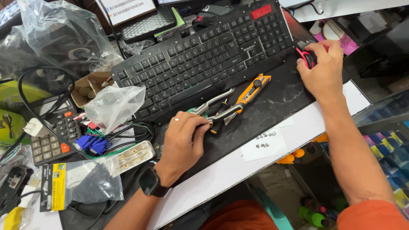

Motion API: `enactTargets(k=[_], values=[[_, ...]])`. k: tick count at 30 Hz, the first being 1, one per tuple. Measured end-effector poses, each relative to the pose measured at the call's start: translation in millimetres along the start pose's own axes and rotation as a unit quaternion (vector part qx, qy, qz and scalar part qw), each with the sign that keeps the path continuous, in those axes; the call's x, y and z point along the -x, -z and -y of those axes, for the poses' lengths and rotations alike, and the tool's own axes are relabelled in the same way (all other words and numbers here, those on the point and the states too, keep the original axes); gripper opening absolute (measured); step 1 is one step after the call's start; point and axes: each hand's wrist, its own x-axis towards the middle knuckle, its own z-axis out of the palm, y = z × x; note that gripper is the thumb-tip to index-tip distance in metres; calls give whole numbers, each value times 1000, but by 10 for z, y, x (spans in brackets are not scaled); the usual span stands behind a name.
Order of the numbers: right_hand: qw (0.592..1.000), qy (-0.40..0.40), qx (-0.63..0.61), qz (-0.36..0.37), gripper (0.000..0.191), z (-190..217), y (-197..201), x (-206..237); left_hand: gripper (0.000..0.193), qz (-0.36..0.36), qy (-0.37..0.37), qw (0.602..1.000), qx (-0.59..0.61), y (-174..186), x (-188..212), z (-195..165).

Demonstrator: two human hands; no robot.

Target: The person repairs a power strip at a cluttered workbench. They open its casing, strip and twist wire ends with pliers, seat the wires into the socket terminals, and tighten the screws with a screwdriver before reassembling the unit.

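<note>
My left hand (184, 142) rests on the black desk mat (277, 100), fingers curled beside a pair of metal pliers (213, 106) and touching their handle end. An orange utility knife (251, 90) lies just beyond the pliers. At the mat's right end, my right hand (324, 70) is closed over a black and red mouse (306, 55). A black keyboard (200, 55) sits behind both hands. I wear a dark smartwatch (150, 183) on the left wrist.
Left of the mat lie a clear plastic bag (115, 106), blue cable connectors (93, 144), a white terminal strip (130, 156), a calculator (53, 132) and a pack of cable ties (53, 187). A paper note (266, 145) sits near the white table edge (238, 166).
</note>
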Motion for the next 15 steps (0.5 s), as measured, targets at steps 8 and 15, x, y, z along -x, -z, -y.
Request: enactTargets(k=[8,15], values=[[1000,-7,2,-14,28,-170,-24,50,13,21,-1,1000,-7,-120,-73,-19],[1000,-11,-1,-13,29,-197,-43,89,13,16,1,1000,-4,-124,-35,-18]])
